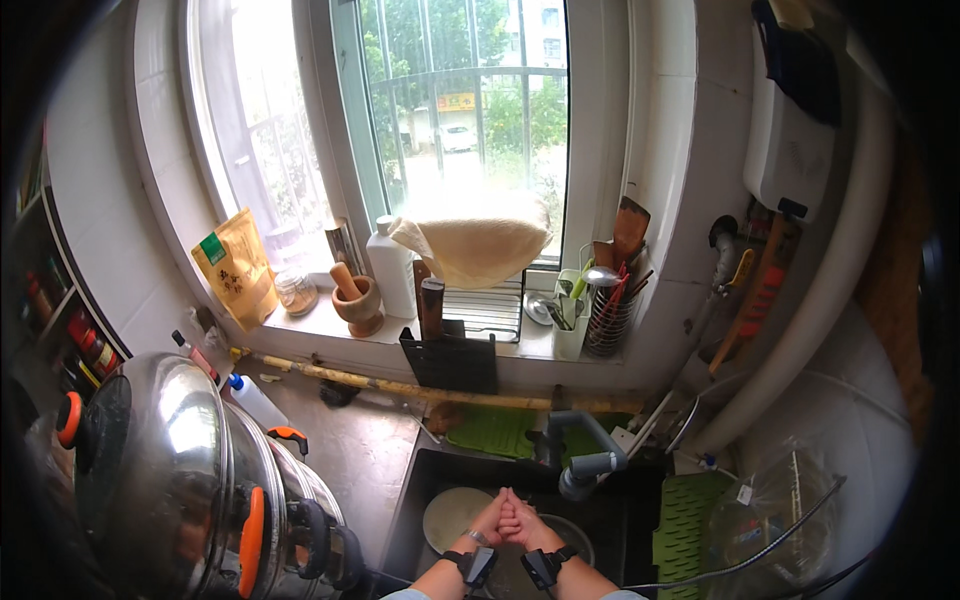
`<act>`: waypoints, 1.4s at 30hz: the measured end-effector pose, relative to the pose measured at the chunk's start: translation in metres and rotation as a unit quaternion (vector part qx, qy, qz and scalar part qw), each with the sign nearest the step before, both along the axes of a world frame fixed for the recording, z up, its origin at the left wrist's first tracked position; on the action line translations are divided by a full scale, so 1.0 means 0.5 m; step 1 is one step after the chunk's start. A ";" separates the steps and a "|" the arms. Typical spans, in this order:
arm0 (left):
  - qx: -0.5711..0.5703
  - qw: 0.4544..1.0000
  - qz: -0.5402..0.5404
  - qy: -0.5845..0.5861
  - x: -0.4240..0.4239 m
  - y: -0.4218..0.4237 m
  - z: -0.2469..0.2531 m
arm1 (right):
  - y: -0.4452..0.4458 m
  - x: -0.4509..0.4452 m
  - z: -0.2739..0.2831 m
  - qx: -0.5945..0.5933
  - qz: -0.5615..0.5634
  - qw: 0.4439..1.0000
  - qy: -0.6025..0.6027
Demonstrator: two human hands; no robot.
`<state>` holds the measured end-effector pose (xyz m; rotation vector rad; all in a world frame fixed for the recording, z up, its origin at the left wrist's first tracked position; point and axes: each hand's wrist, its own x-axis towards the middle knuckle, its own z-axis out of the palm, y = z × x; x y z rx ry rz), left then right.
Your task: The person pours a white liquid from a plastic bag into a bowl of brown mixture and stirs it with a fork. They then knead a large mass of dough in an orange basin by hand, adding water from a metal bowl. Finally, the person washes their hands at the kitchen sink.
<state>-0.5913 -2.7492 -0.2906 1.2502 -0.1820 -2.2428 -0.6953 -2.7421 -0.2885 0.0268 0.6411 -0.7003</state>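
Note:
My left hand (491, 520) and my right hand (526, 523) are clasped together above the dark sink (397, 517), their fingers folded against each other. No object shows between them. Beneath and to the left of them, a pale round plate or bowl (454, 514) lies in the sink. The rim of another round vessel (581, 534) shows on the right, partly hidden by my right hand and forearm. The grey faucet (589, 465) reaches over the sink just beyond my hands. Whether water runs from it cannot be told. Both wrists wear black strapped devices.
A large stainless steel steamer pot (165, 450) stands at the left, with a white bottle (256, 401) behind it. Green mats (487, 431) lie behind and right of the sink. The windowsill bears a wooden mortar (358, 304), a black knife holder (450, 361) and a wire utensil basket (607, 326).

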 end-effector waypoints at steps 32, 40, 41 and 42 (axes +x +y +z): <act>-0.012 0.978 0.131 -0.160 0.050 0.010 -0.126 | 0.042 0.011 -0.081 -0.330 0.204 0.887 0.252; 0.008 0.981 -0.041 -0.191 -0.141 0.025 -0.018 | 0.131 -0.272 -0.661 -0.261 0.207 0.517 0.789; 0.041 0.969 0.011 -0.241 -0.042 0.025 -0.047 | 0.115 -0.129 -0.591 -0.287 0.186 0.734 0.587; 0.067 0.967 0.069 -0.236 0.035 0.035 -0.074 | 0.116 -0.044 -0.490 -0.164 0.116 0.927 0.315</act>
